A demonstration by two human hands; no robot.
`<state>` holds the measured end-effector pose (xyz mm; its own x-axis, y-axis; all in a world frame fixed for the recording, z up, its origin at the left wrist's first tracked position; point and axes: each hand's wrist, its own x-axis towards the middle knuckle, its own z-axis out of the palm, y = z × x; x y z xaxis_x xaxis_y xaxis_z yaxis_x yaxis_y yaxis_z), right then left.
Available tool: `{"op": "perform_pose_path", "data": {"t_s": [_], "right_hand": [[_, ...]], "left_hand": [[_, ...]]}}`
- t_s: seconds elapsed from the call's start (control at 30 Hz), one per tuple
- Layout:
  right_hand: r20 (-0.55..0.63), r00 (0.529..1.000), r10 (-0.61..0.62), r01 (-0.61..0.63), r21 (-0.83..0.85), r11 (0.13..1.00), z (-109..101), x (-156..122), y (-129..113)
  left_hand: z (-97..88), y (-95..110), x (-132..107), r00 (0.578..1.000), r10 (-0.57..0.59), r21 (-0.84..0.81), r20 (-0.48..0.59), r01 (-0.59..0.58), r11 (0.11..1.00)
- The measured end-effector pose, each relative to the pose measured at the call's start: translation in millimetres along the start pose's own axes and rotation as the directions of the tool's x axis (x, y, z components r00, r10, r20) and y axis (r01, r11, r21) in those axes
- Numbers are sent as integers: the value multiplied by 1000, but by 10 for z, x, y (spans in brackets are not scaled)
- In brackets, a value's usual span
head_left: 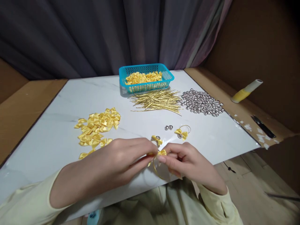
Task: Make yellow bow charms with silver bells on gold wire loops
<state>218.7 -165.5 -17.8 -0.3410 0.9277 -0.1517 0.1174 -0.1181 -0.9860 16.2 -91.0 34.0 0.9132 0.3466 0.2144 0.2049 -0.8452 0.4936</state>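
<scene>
Near the front edge of the table, my left hand (127, 157) and my right hand (188, 161) meet, both closed on one yellow satin bow (162, 152). A gold cord (156, 172) hangs from the bow in a curve below my fingertips. My fingers hide part of the bow and where the cord joins it. Just beyond my hands lies another yellow bow with a silver bell (157, 137). To its right rests a finished-looking bow (181, 134) with a bell and a gold cord loop. Two loose silver bells (168, 127) sit behind these.
Loose yellow bows (98, 126) are heaped at left. A blue basket (169, 75) of bows stands at the back, with gold cords (157, 100) before it and many silver bells (202, 102) to the right. A yellow-white roll (247, 90) and black pen-like tools (262, 126) lie far right.
</scene>
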Motion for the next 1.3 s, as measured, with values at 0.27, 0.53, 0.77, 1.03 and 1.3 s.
{"op": "perform_pose_path", "data": {"t_s": [0.27,0.53,0.77,1.03,1.3], "right_hand": [[-32,999,-29,30,24,999,7,-9,20],[-41,998,-49,51,55,997,4,-10,7],[-59,997,-53,56,60,997,14,-19,19],[-86,994,-68,69,0,998,24,-9,20],[-106,988,-113,106,-71,992,16,-3,-9]], "left_hand": [[-17,5,-14,999,-9,12,39,9,1000],[-5,-2,-2,1000,9,2,4,-9,1000],[11,0,-3,999,-15,27,-43,16,999],[23,28,20,992,-55,15,-112,57,998],[43,19,5,992,-23,67,-123,32,997]]}}
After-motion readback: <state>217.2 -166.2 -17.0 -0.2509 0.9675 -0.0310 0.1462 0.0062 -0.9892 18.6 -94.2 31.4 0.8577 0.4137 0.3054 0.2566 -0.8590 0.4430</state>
